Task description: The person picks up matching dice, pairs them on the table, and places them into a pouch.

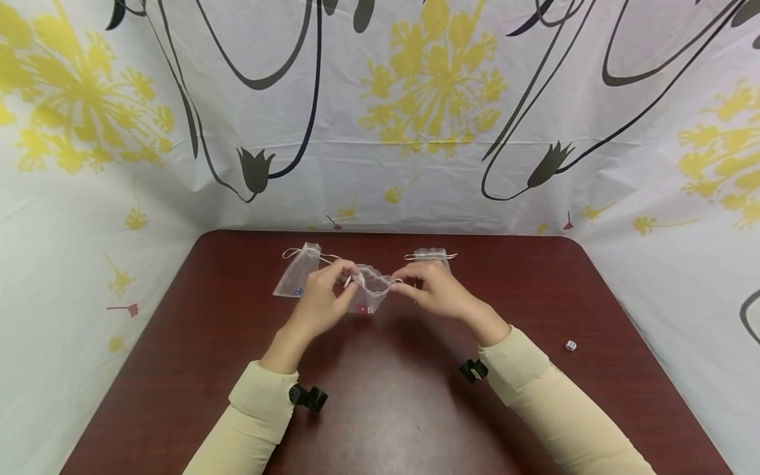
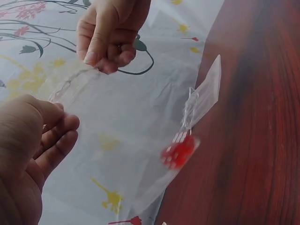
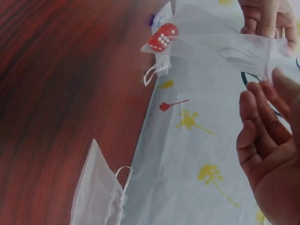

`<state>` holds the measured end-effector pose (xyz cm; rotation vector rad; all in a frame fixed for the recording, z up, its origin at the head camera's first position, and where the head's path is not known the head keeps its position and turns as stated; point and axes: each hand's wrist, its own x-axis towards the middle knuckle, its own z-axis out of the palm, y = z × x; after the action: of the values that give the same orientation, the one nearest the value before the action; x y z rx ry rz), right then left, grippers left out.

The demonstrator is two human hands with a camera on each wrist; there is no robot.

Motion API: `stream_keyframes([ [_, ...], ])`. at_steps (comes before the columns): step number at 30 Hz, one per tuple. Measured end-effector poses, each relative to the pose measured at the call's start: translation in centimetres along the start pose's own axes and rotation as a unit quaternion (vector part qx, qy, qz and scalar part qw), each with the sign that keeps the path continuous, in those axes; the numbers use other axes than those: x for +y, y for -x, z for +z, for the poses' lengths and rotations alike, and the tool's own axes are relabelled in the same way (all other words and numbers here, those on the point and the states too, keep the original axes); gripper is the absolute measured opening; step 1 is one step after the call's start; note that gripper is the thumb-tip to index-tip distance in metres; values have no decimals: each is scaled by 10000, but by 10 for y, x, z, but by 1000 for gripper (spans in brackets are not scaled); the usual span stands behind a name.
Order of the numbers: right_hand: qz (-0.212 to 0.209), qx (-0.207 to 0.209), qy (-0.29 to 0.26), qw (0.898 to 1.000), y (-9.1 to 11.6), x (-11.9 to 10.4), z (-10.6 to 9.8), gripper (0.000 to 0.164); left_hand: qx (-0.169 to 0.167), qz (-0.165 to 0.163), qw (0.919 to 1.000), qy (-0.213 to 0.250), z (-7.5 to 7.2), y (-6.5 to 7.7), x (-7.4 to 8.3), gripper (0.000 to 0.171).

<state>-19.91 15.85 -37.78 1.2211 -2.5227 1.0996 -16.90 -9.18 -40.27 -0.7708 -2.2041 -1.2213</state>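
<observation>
The held bag (image 1: 374,288) is thin, see-through, gauzy cloth with a faint sheen. The red dice (image 3: 163,38) inside look like smooth, glossy plastic. Streaked like wood grain, the table (image 1: 386,409) has a smooth, polished surface that reflects light. The printed sheet (image 1: 356,178) behind looks like creased, slightly shiny plastic; the sleeves (image 1: 261,406) are matt cloth.

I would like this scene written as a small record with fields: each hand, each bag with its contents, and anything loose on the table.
Left hand: pinches middle bag at left of mouth
Right hand: pinches its right side
Middle bag contents: red dice, count unclear
Left bag: lies on table, blue die inside
Right bag: partly behind right hand, contents unclear
Loose: white die, toward table's right edge
</observation>
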Motion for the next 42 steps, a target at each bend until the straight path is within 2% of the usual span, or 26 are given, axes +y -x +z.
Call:
stream_keyframes([
  [4, 10, 214, -161, 9996, 1, 0, 0, 4, 131, 89, 9999, 36, 0, 0, -3, 10],
  [6, -12, 378, -197, 9991, 2, 1, -1, 5, 284, 205, 9994, 11, 0, 0, -5, 13],
  [9, -74, 660, -129, 9977, 4, 2, -1, 6, 699, 372, 9968, -84, -2, 0, -7, 17],
  [11, -65, 819, -143, 9965, 5, 3, -2, 6, 1025, 366, 9940, -79, -3, 0, -7, 16],
  [14, 29, 993, -227, 9948, 7, 5, -3, 7, 1397, 63, 9897, 291, -5, 0, -7, 13],
  [18, 257, 1189, -237, 9923, 9, 8, -6, 9, 1689, -645, 9778, 1064, -6, 1, -9, 11],
  [20, 399, 1257, -217, 9910, 11, 10, -8, 11, 1829, -1000, 9703, 1229, -7, 2, -11, 10],
  [22, 540, 1332, -155, 9895, 12, 12, -10, 13, 1942, -1267, 9659, 1155, -9, 4, -14, 10],
  [26, 669, 1474, 4, 9868, 15, 15, -12, 15, 1929, -1501, 9657, 874, -10, 8, -20, 8],
  [35, 1091, 1176, 31, 9870, 21, 25, -3, 18, 1431, -1459, 9789, -51, -12, 23, -25, 8],
  [42, 910, 1292, 128, 9874, 19, 25, -2, 17, 1634, -1264, 9784, -86, -16, 22, -25, 7],
])
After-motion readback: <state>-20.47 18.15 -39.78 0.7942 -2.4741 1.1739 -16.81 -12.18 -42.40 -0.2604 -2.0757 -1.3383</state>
